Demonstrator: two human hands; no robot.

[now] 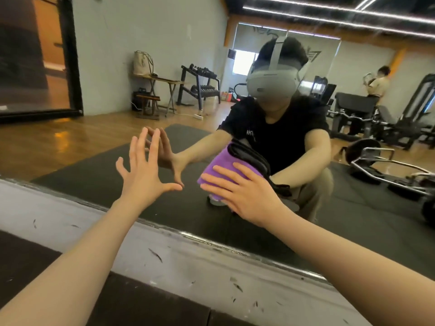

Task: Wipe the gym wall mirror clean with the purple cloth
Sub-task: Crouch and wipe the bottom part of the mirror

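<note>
From the head camera, the left hand (143, 175) is spread flat against the gym wall mirror (117, 90), its fingers (154, 143) straight and fanned, released and grasping nothing; their tips meet their own reflection on the glass. To the right of those fingers, the right hand (244, 191) presses the purple cloth (217, 165) against the mirror low down, near the glass's bottom edge. Its fingers lie straight over the cloth, pushing it flat rather than curling round it. The cloth shows above and to the left of the right hand's fingers, with a dark folded band along its upper right side; whether that band is part of the cloth or reflection cannot be told. Beneath both hands runs a pale scuffed ledge (164, 250) at the mirror's foot, and nearer the camera a dark floor mat (141, 302). In the glass beyond the fingers appear the reflected person in a black shirt (280, 135), a dumbbell rack (200, 85), a folding bench (162, 82) carrying a bag, and weight machines (400, 118).
</note>
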